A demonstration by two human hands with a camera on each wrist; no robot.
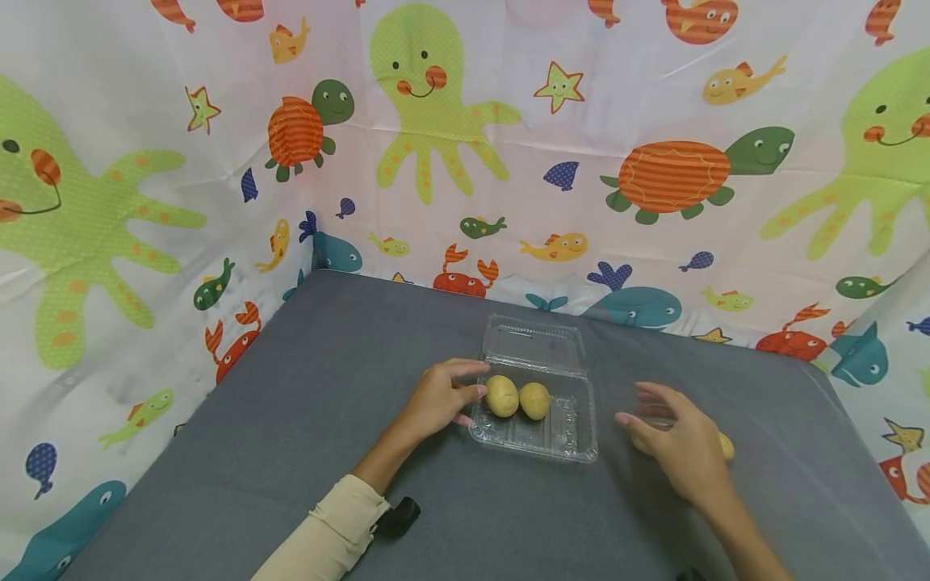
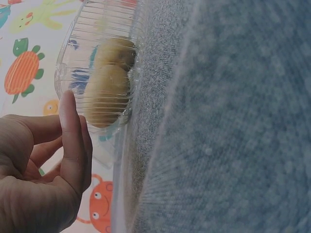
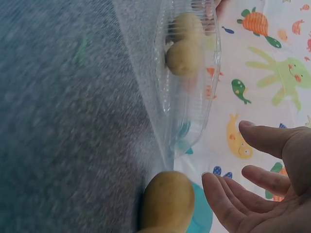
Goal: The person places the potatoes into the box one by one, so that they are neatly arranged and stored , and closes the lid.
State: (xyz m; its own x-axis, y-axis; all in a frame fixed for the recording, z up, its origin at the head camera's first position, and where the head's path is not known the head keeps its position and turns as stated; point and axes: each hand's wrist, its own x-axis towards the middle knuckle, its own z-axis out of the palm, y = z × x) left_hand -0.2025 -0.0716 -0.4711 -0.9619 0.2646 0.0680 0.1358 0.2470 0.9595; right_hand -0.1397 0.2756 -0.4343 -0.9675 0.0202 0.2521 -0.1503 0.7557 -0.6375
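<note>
A clear plastic clamshell container (image 1: 570,428) stands with its lid (image 1: 534,343) folded back behind it. Two potatoes (image 1: 501,396) lie side by side in its left part. My left hand (image 1: 439,399) is at the container's left edge, and in the left wrist view a fingertip (image 2: 68,99) touches the rim. To the right of the container, my right hand (image 1: 679,440) hovers with spread fingers and holds nothing. Beneath it, partly hidden, lie more potatoes (image 1: 726,446); the right wrist view shows one potato (image 3: 167,201) on the cloth below the fingertips.
A grey cloth (image 1: 305,452) covers the table. Behind and at the sides hangs a white curtain (image 1: 494,73) printed with sea animals. A black strap piece (image 1: 400,516) sits at the left sleeve's cuff (image 1: 349,516).
</note>
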